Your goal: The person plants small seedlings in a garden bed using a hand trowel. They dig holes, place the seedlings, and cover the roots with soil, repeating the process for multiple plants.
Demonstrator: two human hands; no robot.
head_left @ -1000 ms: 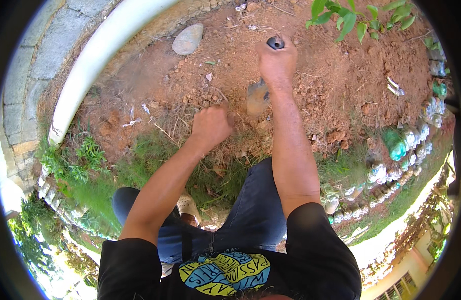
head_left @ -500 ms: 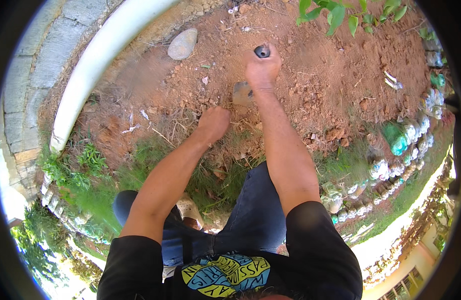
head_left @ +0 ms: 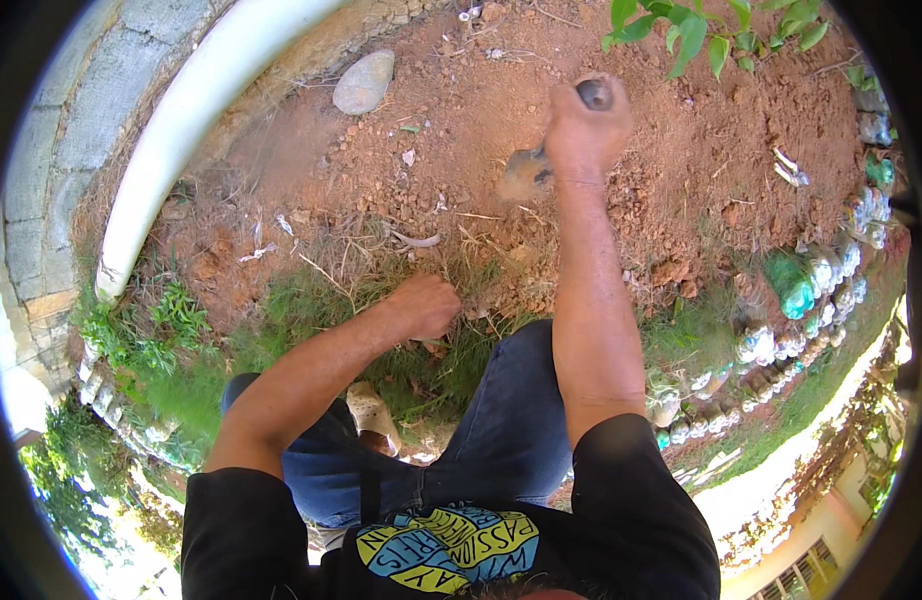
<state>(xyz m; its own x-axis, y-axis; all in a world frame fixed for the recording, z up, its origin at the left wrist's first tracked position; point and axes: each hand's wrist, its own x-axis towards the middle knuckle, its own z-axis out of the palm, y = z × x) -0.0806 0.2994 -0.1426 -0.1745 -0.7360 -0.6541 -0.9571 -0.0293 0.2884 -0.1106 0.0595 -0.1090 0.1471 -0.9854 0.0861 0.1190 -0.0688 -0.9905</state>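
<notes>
My right hand (head_left: 587, 125) is wrapped round the upright handle of a hand trowel, the dark round end of which shows above my fist. The trowel's flat, soil-stained blade (head_left: 522, 176) sticks out low on the left of that hand, over the reddish soil (head_left: 461, 130). Nearer to me, my left hand (head_left: 427, 306) is closed beside the grass (head_left: 371, 365). Whatever its fingers hold, if anything, is hidden from view.
A large grey stone (head_left: 365, 82) lies on the soil at the far left. Behind it curves a thick white pipe (head_left: 171, 130) along a block wall (head_left: 93, 85). Leafy branches (head_left: 696, 35) hang in at the far right. Filled plastic bottles (head_left: 796, 290) form an edging on the right.
My right hand has moved right with the trowel, its blade swinging away from my left hand. My left hand has drawn back toward me, closer to the grass.
</notes>
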